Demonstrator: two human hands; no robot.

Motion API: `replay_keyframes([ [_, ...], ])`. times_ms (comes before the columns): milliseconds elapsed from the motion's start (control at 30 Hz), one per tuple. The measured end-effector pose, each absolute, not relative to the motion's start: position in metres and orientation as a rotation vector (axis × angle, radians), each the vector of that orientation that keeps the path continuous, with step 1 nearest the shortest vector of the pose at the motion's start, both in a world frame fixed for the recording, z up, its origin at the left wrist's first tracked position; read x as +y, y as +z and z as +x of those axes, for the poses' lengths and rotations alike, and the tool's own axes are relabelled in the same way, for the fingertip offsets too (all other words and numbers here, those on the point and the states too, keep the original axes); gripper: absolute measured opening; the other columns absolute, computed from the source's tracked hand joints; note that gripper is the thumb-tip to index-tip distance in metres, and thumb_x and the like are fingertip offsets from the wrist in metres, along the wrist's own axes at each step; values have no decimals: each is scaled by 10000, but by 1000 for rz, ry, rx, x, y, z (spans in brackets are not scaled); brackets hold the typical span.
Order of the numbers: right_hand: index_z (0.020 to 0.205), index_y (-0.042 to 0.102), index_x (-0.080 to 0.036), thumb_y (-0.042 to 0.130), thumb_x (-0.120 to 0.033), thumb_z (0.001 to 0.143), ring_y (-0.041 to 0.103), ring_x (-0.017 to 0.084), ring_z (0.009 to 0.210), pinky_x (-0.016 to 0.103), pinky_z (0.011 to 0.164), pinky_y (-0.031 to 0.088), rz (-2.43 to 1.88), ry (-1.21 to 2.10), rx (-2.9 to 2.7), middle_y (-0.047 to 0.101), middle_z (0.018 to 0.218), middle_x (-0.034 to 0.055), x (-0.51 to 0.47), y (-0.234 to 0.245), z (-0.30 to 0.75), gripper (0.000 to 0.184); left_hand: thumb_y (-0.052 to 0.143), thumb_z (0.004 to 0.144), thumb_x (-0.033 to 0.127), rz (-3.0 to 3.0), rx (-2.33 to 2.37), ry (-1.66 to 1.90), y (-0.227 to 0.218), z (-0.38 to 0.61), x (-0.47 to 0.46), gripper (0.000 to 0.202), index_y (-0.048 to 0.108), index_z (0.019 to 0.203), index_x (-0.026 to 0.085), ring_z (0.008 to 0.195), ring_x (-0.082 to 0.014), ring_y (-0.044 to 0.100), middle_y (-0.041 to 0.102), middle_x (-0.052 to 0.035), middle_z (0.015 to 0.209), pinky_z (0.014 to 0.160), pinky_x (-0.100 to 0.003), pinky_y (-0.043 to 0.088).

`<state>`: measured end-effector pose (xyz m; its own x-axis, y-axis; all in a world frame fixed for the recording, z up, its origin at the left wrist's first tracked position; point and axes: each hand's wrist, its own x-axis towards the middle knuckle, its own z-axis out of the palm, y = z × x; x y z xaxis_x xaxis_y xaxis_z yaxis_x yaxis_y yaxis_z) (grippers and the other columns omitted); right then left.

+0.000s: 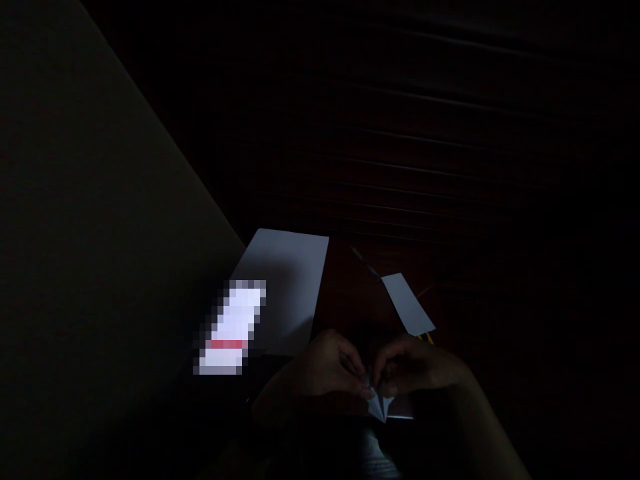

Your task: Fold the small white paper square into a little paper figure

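The scene is very dark. My left hand [327, 367] and my right hand [415, 367] meet low in the view, fingertips pinched together on a small folded piece of white paper [381, 405]. Its pointed tips stick out below my fingers. Both hands are closed on it from either side, over a dark wooden table [360, 293].
A white sheet of paper [290, 280] lies on the table behind my left hand. A smaller white strip of paper [407, 303] lies behind my right hand, with a thin pen-like object [365, 263] beside it. A bright blurred screen [233, 327] glows left. A pale wall [90, 233] fills the left side.
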<state>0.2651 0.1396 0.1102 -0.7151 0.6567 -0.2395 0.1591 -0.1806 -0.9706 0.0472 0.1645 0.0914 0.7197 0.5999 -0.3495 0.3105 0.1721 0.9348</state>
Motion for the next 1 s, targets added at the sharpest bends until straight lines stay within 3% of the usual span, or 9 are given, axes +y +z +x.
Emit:
replay_keyframes([
  [300,701,697,-156,768,-270,634,572,133,718,244,642,455,-980,1872,-1762,616,785,17,141,100,258,151,786,524,356,1462,842,212,94,50,163,330,721,768,143,664,-163,634,714,-39,732,553,-207,444],
  [700,751,685,-167,776,-226,603,583,131,654,250,612,466,-1290,1726,-1439,648,714,-2,143,91,254,183,716,618,394,1590,1025,353,81,54,163,286,714,779,157,668,-168,646,722,-38,749,539,-211,440],
  [867,796,699,-174,707,-239,690,579,127,640,243,572,469,-1294,1767,-1413,660,738,16,144,88,255,124,704,644,374,1550,1025,385,82,52,165,244,712,771,166,690,-175,662,726,-34,753,558,-214,455],
  [1000,878,694,-164,650,-310,759,577,126,612,253,560,469,-1235,1806,-1427,658,724,24,144,92,258,194,723,625,384,1514,1009,423,82,49,168,267,707,755,152,694,-189,666,725,-48,748,572,-229,471],
])
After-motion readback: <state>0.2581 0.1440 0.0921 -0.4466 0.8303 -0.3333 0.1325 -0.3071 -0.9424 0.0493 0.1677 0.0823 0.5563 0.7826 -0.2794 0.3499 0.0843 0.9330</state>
